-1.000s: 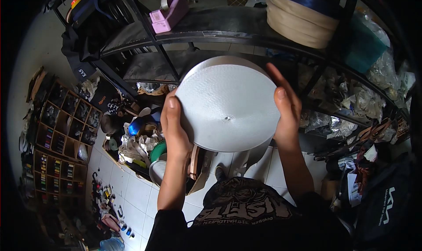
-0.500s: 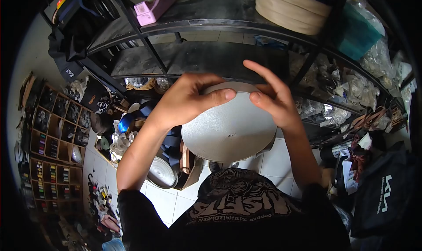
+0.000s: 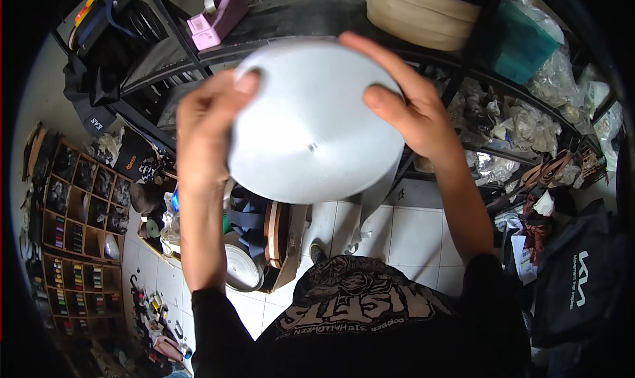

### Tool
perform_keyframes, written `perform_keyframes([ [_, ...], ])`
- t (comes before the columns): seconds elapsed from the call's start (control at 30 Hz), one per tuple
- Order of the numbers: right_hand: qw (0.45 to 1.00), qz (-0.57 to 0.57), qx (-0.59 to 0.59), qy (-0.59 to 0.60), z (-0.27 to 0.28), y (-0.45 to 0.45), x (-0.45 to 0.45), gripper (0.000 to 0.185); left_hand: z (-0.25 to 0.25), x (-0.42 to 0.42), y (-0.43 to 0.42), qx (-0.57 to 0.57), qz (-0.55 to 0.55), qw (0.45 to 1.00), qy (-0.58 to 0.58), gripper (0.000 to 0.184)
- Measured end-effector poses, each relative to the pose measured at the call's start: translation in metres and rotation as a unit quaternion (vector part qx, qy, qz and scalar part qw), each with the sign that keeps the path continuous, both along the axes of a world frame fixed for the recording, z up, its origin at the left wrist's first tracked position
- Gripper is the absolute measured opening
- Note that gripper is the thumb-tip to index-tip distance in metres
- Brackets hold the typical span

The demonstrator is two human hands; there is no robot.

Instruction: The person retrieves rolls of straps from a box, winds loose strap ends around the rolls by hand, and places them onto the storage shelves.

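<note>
A large, flat, light grey roll of webbing (image 3: 311,126) is held up in front of my chest, its round face tilted towards me. My left hand (image 3: 210,123) grips its left edge, thumb on the face and somewhat blurred. On the right side, my right hand (image 3: 413,113) holds the rim with the thumb on the face and the index finger stretched along the upper edge. A loose grey strap end (image 3: 376,203) hangs from the lower right of the roll towards the floor. The fingers behind the roll are hidden.
Ahead stands a black shelf (image 3: 278,22) bearing a pink tape dispenser (image 3: 215,21), a large beige roll (image 3: 420,14) and a teal bin (image 3: 522,41). A box of rolls, including a white roll (image 3: 243,265), sits on the tiled floor. A thread rack (image 3: 79,239) is at left.
The roll has been raised and tipped so more of its face shows. My left hand has shifted down to its left edge, my right hand to its right side. The hanging strap end now shows.
</note>
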State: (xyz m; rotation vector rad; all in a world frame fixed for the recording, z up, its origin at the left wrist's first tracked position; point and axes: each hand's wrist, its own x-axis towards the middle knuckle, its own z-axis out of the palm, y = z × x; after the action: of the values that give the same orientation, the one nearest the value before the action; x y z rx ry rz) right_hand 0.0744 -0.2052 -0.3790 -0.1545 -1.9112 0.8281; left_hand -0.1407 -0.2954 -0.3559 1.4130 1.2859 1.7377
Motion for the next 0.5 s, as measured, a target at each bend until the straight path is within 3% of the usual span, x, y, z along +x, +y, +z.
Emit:
perform_keyframes([
  [0.03, 0.998, 0.021, -0.051, -0.018, 0.0, -0.005, 0.005, 0.057, 0.009, -0.006, 0.003, 0.05, 0.016, 0.997, -0.051, 0.053],
  [0.07, 0.999, 0.006, -0.027, 0.028, -0.006, -0.008, -0.003, 0.06, 0.014, -0.005, -0.002, 0.047, 0.004, 0.99, -0.134, 0.054],
  [0.13, 0.993, -0.022, 0.025, 0.118, -0.027, -0.008, -0.031, 0.065, 0.023, -0.002, 0.005, 0.151, 0.065, 0.969, -0.187, 0.053],
  [0.2, 0.992, -0.03, 0.023, 0.117, -0.032, -0.012, -0.05, 0.077, 0.021, 0.0, 0.013, 0.184, 0.125, 0.943, -0.246, 0.047],
  [0.27, 0.979, -0.012, -0.058, 0.195, -0.028, -0.022, -0.068, 0.084, 0.015, 0.014, 0.022, 0.215, 0.123, 0.918, -0.308, 0.045],
  [0.4, 0.957, -0.06, -0.084, 0.27, -0.036, -0.025, -0.087, 0.095, -0.008, 0.033, 0.035, 0.215, 0.04, 0.886, -0.409, 0.05],
  [0.5, 0.945, -0.16, -0.084, 0.274, -0.057, -0.039, -0.102, 0.099, -0.022, 0.053, 0.046, 0.201, 0.115, 0.876, -0.423, 0.056],
])
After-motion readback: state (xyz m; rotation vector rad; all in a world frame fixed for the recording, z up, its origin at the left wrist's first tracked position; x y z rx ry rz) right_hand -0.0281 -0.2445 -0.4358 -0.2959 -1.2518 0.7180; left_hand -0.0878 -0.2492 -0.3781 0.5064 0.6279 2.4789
